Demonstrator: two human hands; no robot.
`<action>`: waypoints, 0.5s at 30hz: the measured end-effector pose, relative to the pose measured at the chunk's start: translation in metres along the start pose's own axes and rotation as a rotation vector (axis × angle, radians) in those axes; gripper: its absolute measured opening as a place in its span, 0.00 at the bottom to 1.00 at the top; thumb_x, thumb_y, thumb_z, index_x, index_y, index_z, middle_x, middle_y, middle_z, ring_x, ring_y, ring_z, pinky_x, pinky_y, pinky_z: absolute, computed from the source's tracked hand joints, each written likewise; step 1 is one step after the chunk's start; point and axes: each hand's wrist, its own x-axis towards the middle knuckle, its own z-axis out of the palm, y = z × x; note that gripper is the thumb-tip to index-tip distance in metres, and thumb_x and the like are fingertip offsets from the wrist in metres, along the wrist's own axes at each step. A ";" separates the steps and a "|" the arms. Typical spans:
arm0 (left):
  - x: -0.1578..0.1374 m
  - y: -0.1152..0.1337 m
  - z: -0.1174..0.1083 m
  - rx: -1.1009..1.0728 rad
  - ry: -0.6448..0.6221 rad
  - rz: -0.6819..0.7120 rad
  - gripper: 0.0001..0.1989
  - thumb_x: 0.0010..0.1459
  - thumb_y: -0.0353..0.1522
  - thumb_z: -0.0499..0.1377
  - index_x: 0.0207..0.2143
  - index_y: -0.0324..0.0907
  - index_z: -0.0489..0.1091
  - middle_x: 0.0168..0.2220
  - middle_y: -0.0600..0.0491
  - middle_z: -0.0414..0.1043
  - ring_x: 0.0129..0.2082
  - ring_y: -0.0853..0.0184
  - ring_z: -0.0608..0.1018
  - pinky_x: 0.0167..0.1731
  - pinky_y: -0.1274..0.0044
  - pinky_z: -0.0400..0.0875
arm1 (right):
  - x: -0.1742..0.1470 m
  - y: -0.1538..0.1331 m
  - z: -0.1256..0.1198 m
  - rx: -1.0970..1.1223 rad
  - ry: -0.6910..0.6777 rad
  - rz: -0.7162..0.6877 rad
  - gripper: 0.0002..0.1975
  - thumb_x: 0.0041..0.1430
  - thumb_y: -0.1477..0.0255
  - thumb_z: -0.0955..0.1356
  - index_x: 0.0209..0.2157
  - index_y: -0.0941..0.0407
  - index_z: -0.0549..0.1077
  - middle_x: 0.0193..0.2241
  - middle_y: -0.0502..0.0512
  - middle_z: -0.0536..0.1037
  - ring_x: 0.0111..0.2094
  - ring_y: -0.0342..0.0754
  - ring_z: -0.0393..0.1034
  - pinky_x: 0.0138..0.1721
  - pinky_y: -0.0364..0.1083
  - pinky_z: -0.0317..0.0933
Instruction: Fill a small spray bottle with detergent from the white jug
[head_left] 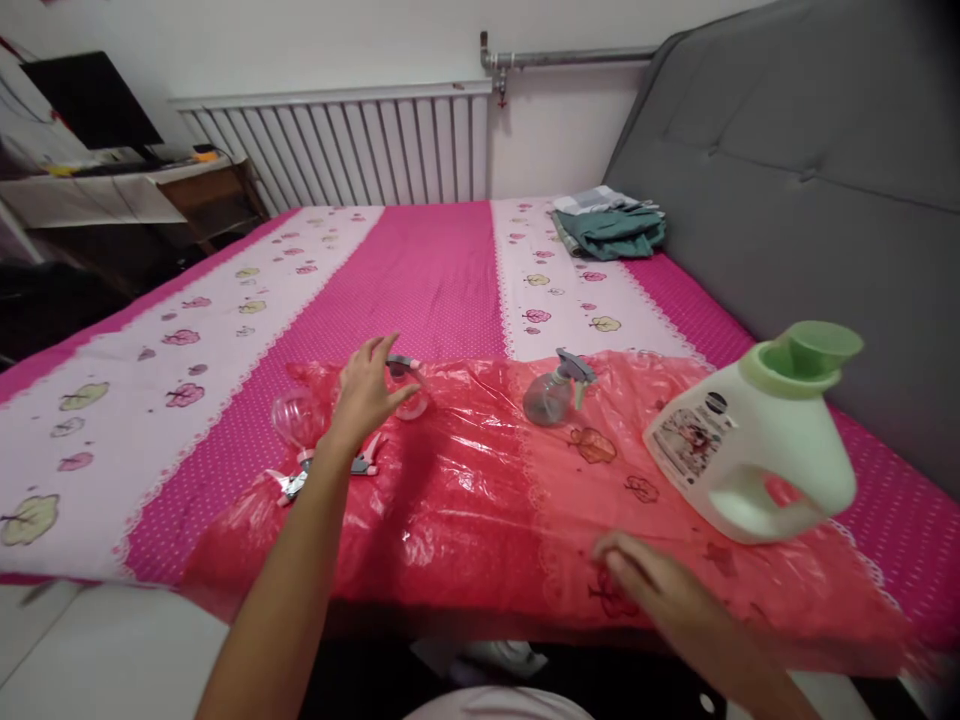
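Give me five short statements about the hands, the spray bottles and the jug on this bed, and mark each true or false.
1. The left hand reaches toward a clear spray bottle. True.
2. The right hand grips the white jug. False: it rests open on the red plastic sheet, apart from the jug.
3. The jug's cap is green. True.
4. The grey spray bottle stands upright. False: it lies tilted.
5. Folded clothes lie by the headboard. True.

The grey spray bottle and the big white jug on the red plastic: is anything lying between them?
In the head view, nothing lies between the grey spray bottle and the white jug, only bare red plastic sheet with the bedspread's leaf print showing through.
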 end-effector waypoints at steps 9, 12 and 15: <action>0.009 -0.004 0.002 -0.034 0.043 0.008 0.02 0.60 0.29 0.61 0.37 0.43 0.73 0.37 0.48 0.73 0.35 0.60 0.75 0.38 0.68 0.69 | 0.005 -0.011 0.044 -0.116 -0.146 -0.004 0.23 0.69 0.51 0.61 0.49 0.54 0.73 0.40 0.55 0.73 0.43 0.48 0.69 0.49 0.48 0.64; -0.001 0.013 -0.042 -0.071 0.130 0.059 0.03 0.62 0.33 0.62 0.39 0.46 0.74 0.38 0.52 0.73 0.35 0.62 0.75 0.39 0.69 0.69 | 0.029 -0.026 0.049 -0.143 -0.094 -0.134 0.19 0.70 0.56 0.61 0.47 0.54 0.73 0.40 0.56 0.73 0.42 0.49 0.69 0.48 0.48 0.65; -0.024 0.043 -0.088 -0.192 0.186 0.178 0.08 0.60 0.40 0.66 0.40 0.48 0.75 0.38 0.54 0.74 0.38 0.62 0.76 0.38 0.71 0.70 | 0.047 -0.037 0.062 -0.073 0.008 -0.286 0.18 0.66 0.60 0.66 0.52 0.54 0.72 0.50 0.57 0.71 0.51 0.50 0.68 0.56 0.50 0.65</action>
